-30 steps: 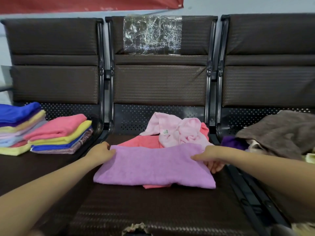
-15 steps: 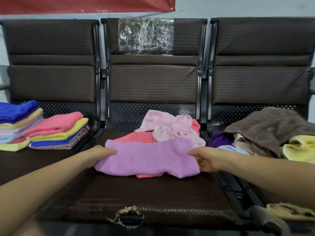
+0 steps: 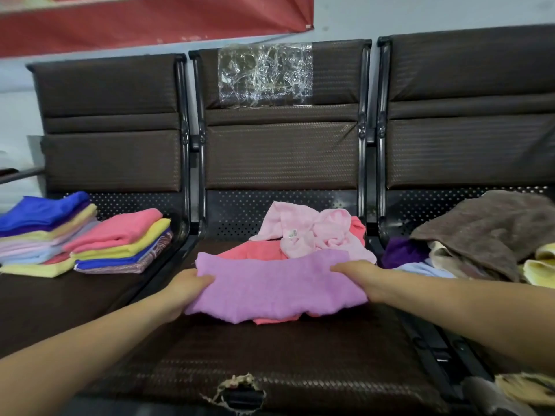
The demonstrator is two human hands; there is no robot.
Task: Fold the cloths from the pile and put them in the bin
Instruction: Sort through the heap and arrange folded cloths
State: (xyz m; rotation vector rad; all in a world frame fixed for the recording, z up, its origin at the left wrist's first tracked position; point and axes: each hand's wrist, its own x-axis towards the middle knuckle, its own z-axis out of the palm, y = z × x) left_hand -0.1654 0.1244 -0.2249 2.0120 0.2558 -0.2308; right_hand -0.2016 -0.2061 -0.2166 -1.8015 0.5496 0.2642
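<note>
I have the lilac cloth (image 3: 274, 285) on the middle seat (image 3: 270, 361), lying over a coral cloth (image 3: 255, 253). My left hand (image 3: 186, 291) grips its left edge, thumb on top, and my right hand (image 3: 360, 277) grips its right edge. Just behind sits a crumpled pale pink cloth (image 3: 312, 235). Folded stacks (image 3: 81, 235) sit on the left seat; the unfolded pile (image 3: 480, 235), topped by a brown towel, sits on the right seat.
</note>
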